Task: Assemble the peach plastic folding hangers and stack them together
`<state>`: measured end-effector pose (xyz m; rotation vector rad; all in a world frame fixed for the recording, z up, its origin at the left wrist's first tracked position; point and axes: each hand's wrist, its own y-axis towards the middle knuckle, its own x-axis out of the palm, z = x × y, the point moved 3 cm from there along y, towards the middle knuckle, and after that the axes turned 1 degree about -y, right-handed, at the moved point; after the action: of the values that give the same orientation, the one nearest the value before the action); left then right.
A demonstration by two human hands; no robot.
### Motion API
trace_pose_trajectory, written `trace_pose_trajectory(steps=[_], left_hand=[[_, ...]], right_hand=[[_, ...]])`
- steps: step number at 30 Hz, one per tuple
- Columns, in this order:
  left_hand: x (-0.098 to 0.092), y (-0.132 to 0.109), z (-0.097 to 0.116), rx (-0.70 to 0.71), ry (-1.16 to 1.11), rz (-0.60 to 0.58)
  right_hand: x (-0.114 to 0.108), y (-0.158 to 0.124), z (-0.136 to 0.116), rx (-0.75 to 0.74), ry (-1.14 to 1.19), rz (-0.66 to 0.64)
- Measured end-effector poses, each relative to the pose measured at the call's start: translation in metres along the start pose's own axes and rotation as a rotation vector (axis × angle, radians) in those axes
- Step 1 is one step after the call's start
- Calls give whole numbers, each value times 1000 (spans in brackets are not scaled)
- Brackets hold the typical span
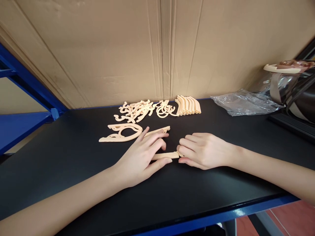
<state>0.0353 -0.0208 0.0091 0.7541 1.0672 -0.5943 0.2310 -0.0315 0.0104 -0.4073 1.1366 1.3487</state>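
My left hand (145,155) has its thumb and fingers around a cream plastic hanger arm (166,155), with the upper fingers loosely bent. At that arm's right end, my right hand (199,150) is closed in a pinch on a small cream hanger part (181,154), mostly hidden by the fingers. Just beyond my left hand lies a folded cream hanger (123,132), its two arms bent round an oval gap. Another hanger arm (159,130) lies behind my left fingers, which partly cover it.
At the back of the black table (86,183) are a loose pile of curved hanger parts (135,109), several hooks (163,109) and a row of hanger arms (188,105). A clear plastic bag (246,102) lies right, by a dark bag (302,98). Cardboard (110,49) stands behind.
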Motion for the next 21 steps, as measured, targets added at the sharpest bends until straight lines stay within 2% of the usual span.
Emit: trace_pose_trajectory(steps=[4, 7, 10, 16, 21], left_hand=[[-3, -4, -6, -202, 61, 77], [-5, -7, -9, -279, 66, 86], [-4, -7, -9, -277, 68, 71], [-1, -7, -10, -234, 123, 58], [-1, -8, -14, -274, 35, 76]], right_hand=[[-3, -2, 5, 60, 93, -48], [-2, -1, 10, 97, 127, -105], [-1, 0, 16, 115, 175, -148], [3, -5, 26, 244, 318, -123], [8, -6, 26, 269, 455, -143]])
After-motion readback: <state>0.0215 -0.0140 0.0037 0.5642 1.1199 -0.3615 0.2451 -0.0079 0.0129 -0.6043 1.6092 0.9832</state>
